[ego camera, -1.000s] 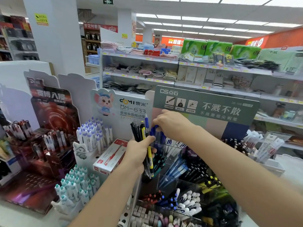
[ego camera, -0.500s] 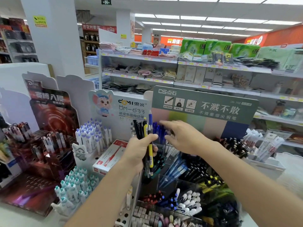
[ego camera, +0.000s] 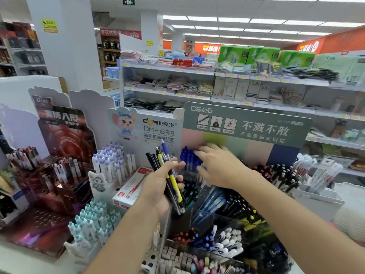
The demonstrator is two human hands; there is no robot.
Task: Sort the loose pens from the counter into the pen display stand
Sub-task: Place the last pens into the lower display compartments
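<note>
My left hand (ego camera: 161, 186) grips a bundle of loose pens (ego camera: 169, 180), black, yellow and blue, their tops pointing up and to the left. My right hand (ego camera: 217, 167) hovers with spread, straight fingers in front of the blue pens (ego camera: 188, 158) that stand in the top row of the pen display stand (ego camera: 245, 133). It holds nothing. The stand has a green header card and clear tiered compartments filled with blue, black and white pens below my arms.
A white mouse-themed stand (ego camera: 150, 127) with purple-capped pens (ego camera: 112, 161) is at the left, then a dark red stand (ego camera: 65, 135). A red-and-white pen box (ego camera: 130, 188) lies beside my left hand. Store shelves (ego camera: 217, 74) run behind.
My right hand let go of a blue pen in the stand's top row, opened, and now hovers a little lower and to the right. My left hand kept its bundle.
</note>
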